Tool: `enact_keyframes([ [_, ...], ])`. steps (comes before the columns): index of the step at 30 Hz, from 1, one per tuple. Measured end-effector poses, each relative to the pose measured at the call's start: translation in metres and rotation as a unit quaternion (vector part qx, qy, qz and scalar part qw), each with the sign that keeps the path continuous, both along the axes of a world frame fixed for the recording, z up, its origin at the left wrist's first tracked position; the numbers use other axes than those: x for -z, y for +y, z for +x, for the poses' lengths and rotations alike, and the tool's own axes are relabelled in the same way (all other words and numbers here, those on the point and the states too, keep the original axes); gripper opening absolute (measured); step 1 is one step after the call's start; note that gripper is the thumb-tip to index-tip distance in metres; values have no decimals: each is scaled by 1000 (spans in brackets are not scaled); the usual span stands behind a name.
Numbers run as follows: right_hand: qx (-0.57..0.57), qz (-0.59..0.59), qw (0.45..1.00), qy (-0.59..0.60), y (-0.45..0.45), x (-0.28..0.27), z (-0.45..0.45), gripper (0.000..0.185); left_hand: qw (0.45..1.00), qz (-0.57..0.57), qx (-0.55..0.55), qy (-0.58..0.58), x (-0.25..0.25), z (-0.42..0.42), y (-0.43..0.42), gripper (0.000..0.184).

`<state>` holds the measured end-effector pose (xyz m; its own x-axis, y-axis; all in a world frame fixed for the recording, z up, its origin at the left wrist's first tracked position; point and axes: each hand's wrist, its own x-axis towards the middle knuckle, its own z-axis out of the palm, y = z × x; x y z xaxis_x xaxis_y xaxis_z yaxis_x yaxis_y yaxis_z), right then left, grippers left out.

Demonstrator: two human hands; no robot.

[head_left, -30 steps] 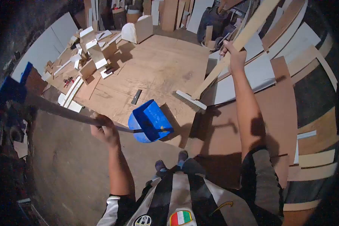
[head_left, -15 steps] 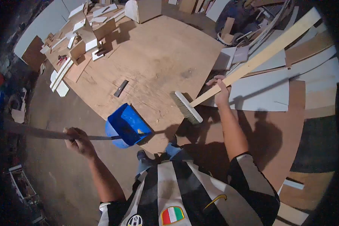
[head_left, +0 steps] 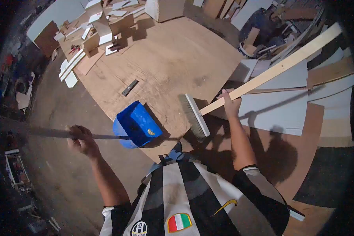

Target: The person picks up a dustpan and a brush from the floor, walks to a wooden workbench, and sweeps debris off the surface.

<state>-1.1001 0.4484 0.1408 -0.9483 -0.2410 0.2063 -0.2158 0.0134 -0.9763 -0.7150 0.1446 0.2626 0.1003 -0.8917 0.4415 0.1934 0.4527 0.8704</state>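
My left hand (head_left: 83, 142) is closed around the long dark handle of a blue dustpan (head_left: 124, 118). The dustpan hangs at the near edge of a plywood sheet (head_left: 177, 59), its mouth facing right, with a small yellowish bit inside. My right hand (head_left: 232, 105) grips a broom (head_left: 277, 70) low on its flat wooden handle. The broom's white-backed head (head_left: 196, 114) is right of the dustpan, its bristles pointing left; I cannot tell whether they touch the sheet. A short dark block (head_left: 129, 87) lies on the plywood beyond the dustpan.
Wood offcuts (head_left: 102, 25) are heaped at the sheet's far left. A pale box-like piece (head_left: 164, 10) stands at its far edge. White panels (head_left: 275, 108) and boards lie to the right, near a cluttered bin (head_left: 247, 49). Concrete floor (head_left: 67, 106) extends on the left.
The view has shifted, so the plywood and offcuts sit further right. The broom head has turned slightly more lengthwise. My right hand's fingers, partly spread before, are now closer around the handle.
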Motion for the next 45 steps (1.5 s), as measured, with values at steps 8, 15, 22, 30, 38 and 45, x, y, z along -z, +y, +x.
enact_keyframes([
  [8,25,141,981,132,-55,-55,-2,14,997,-50,53,-8,0,-6,4,35],
  [15,-4,186,974,126,-83,24,-55,17,999,-18,-2,-29,24,-10,-3,35],
  [22,-101,123,987,-2,-75,90,-90,21,993,-6,-97,-61,65,-20,2,20],
  [30,-103,455,880,93,-69,178,-130,28,971,-1,-233,-58,43,-59,12,34],
  [38,-36,347,937,-9,-62,224,-140,39,978,8,-206,-24,47,-45,13,34],
  [45,-11,93,994,-60,-88,65,-169,55,983,18,-155,-96,53,-31,2,33],
])
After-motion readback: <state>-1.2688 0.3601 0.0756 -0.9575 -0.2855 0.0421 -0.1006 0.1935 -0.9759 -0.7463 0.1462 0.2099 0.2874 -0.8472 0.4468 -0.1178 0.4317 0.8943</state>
